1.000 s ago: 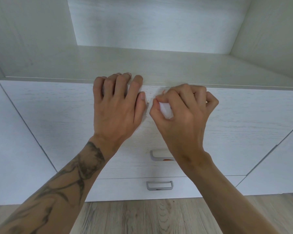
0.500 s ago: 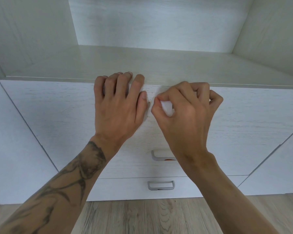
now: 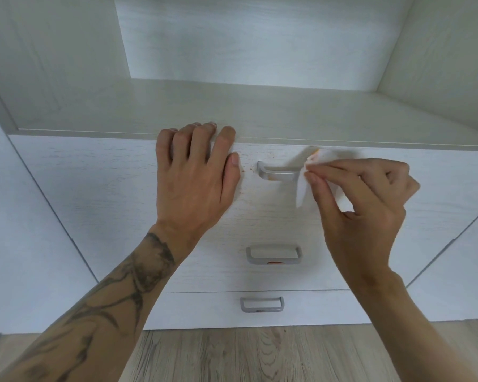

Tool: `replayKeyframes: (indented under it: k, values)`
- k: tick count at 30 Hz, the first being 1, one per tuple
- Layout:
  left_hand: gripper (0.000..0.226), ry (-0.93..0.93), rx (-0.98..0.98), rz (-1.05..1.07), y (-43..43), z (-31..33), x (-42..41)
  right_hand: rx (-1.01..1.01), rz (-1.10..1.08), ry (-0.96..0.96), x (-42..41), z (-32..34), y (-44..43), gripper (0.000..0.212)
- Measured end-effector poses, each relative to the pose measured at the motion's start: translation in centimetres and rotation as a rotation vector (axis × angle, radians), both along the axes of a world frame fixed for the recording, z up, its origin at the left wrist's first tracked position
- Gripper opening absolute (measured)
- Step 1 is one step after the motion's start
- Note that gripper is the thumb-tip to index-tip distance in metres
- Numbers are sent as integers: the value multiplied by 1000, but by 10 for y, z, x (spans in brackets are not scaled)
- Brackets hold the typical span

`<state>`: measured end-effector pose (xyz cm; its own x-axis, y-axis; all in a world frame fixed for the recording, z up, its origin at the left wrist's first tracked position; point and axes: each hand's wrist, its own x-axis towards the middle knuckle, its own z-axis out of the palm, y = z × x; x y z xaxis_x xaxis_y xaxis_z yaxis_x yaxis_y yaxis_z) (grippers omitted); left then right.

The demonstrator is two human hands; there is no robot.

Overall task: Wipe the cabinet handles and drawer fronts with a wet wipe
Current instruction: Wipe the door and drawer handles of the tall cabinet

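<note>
A white drawer unit stands in front of me. My left hand (image 3: 195,175) lies flat on the top drawer front (image 3: 94,188), fingers hooked over its upper edge. My right hand (image 3: 359,205) pinches a white wet wipe (image 3: 304,186) stained orange at its top, held against the right end of the grey top handle (image 3: 276,172). Small reddish-brown specks mark the drawer front just left of that handle. Below are a middle handle (image 3: 273,255) with an orange smear under it and a bottom handle (image 3: 262,304).
An open shelf (image 3: 246,111) runs above the drawers, with white cabinet walls on both sides. White doors (image 3: 25,244) flank the drawers. Wood-look flooring (image 3: 260,354) lies below.
My right hand has moved right with the wipe, uncovering the top handle and the specks beside it. My left hand has stayed on the drawer's upper edge.
</note>
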<state>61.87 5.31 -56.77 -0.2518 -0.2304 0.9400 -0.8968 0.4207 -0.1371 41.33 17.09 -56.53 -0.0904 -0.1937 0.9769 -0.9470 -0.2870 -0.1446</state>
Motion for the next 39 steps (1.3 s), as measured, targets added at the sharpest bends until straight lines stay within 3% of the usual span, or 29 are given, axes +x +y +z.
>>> replayKeyframes:
  k: [8, 15, 22, 28, 34, 39]
  values:
    - [36, 3, 1, -7, -1, -1, 1, -19, 62, 165, 37, -1, -23, 4]
    - [36, 1, -7, -5, -1, -1, 0, -126, 6, 91, 10, -15, -20, 3]
    - [37, 2, -26, 1, -3, -2, 0, -114, 44, 183, 25, -10, -29, 4]
    - [38, 6, -13, -5, -1, -1, 0, -124, -42, 87, -10, -15, -9, 4]
    - [35, 2, -15, -3, -1, -1, 1, -89, 30, 121, 20, -12, -18, 7]
    - [37, 2, -17, 7, -2, -3, 0, -77, -43, 18, -19, -19, -5, 5]
